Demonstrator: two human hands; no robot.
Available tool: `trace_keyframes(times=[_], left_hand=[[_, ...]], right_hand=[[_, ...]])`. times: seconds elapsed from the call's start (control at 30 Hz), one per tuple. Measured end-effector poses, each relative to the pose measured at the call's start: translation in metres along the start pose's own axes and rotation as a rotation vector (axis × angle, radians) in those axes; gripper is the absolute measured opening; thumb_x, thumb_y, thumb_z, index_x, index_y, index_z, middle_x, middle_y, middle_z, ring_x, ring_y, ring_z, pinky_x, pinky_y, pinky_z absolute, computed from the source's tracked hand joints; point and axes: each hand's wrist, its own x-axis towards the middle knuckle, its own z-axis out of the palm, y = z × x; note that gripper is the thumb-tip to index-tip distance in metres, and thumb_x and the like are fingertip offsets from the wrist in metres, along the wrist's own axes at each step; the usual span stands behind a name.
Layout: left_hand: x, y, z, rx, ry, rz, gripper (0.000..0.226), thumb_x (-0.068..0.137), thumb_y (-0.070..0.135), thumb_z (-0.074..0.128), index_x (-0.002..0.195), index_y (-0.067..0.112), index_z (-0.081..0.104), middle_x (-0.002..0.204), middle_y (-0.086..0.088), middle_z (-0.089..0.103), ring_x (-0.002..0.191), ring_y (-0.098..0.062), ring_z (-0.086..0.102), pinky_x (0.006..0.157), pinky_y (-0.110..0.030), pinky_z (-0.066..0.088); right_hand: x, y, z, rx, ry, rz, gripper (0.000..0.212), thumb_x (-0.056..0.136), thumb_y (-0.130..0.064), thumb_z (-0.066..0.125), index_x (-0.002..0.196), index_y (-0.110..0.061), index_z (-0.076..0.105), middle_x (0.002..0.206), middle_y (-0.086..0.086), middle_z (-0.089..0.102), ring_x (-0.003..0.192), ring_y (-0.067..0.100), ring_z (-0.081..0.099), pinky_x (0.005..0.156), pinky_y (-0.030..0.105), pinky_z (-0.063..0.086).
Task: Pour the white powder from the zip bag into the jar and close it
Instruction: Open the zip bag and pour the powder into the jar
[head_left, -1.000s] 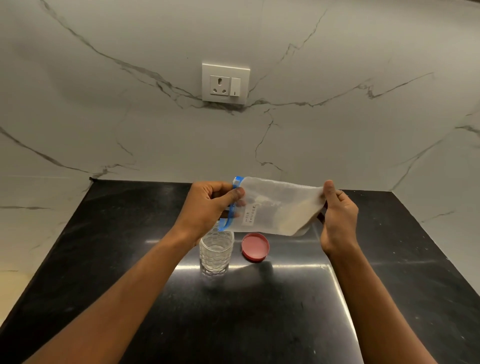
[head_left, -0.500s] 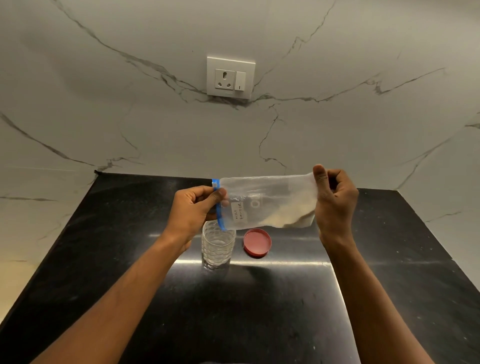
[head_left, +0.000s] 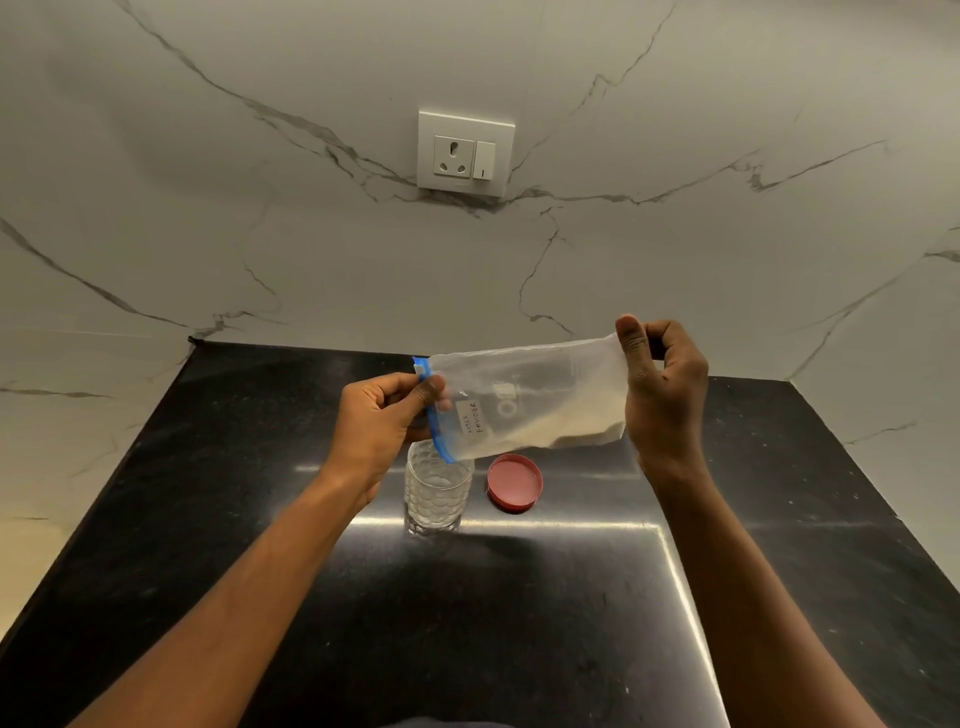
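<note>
We hold the bag (head_left: 524, 400) sideways above the counter (head_left: 519, 623), our left hand (head_left: 379, 431) pinching its blue zip edge (head_left: 434, 415) between thumb and fingers, our right hand (head_left: 665, 395) pinching the closed bottom end, raised a little higher. The powder (head_left: 561, 428) sits heaped in the lower corner by the right hand, well away from the mouth. The jar (head_left: 436, 491) stands open just below the left hand, under the zip's lower corner, and its red lid (head_left: 514, 483) lies flat just beside it, below the bag's middle. We judge the pour has not begun. The risk is in the mouth: we cannot tell how far the zip is open, and a soft, wide opening over a narrow jar could spill powder onto the counter or the lid. If the right hand lifts too fast, the heap may slide in one rush and overshoot. The left hand so close to the jar could also knock it. Nothing stands between bag and jar. On the wall (head_left: 208, 208) beyond both hands is a socket (head_left: 465, 153), out of the way.
</note>
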Motion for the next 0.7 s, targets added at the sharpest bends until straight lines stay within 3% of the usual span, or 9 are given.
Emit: trace_keyframes(times=[0.1,0.23,0.37,0.5,0.7], left_hand=[[-0.002,-0.002,-0.001,0.006,0.0,0.004,0.023,0.084,0.034,0.075,0.101,0.019,0.079,0.097,0.004,0.085,0.093,-0.016,0.082,0.068,-0.026,0.066],[-0.004,-0.003,-0.004,-0.016,0.003,0.0,0.025,0.083,0.034,0.075,0.102,0.018,0.079,0.099,0.005,0.084,0.094,-0.016,0.082,0.068,-0.026,0.066],[-0.004,-0.005,-0.007,-0.036,0.015,-0.007,0.021,0.086,0.03,0.075,0.102,0.018,0.079,0.099,0.005,0.084,0.094,-0.016,0.082,0.068,-0.026,0.066],[-0.005,-0.01,-0.012,-0.051,0.037,-0.029,0.018,0.087,0.028,0.076,0.104,0.021,0.078,0.099,0.006,0.084,0.094,-0.016,0.082,0.07,-0.027,0.066],[-0.005,-0.012,-0.014,-0.083,0.035,-0.048,0.024,0.083,0.032,0.077,0.104,0.021,0.079,0.1,0.005,0.084,0.094,-0.017,0.082,0.068,-0.026,0.066]], right_hand=[[0.001,-0.006,0.002,-0.021,-0.018,-0.016,0.029,0.1,-0.054,0.055,0.09,-0.027,0.059,0.082,-0.013,0.058,0.073,0.002,0.056,0.065,0.025,0.051],[0.0,-0.01,0.005,-0.066,-0.02,-0.04,0.03,0.104,-0.043,0.057,0.095,-0.015,0.06,0.085,-0.009,0.059,0.078,0.008,0.056,0.072,0.034,0.053],[-0.001,-0.017,0.009,-0.122,-0.024,-0.127,0.026,0.105,-0.038,0.057,0.094,-0.015,0.056,0.079,-0.01,0.056,0.07,0.0,0.056,0.064,0.028,0.049],[-0.005,-0.021,0.013,-0.207,-0.032,-0.276,0.031,0.104,-0.035,0.057,0.096,-0.006,0.056,0.074,0.006,0.057,0.062,0.023,0.056,0.055,0.038,0.051],[-0.012,-0.019,0.014,-0.275,0.012,-0.408,0.038,0.103,-0.036,0.056,0.096,0.001,0.058,0.074,0.011,0.06,0.059,0.029,0.057,0.053,0.04,0.054]])
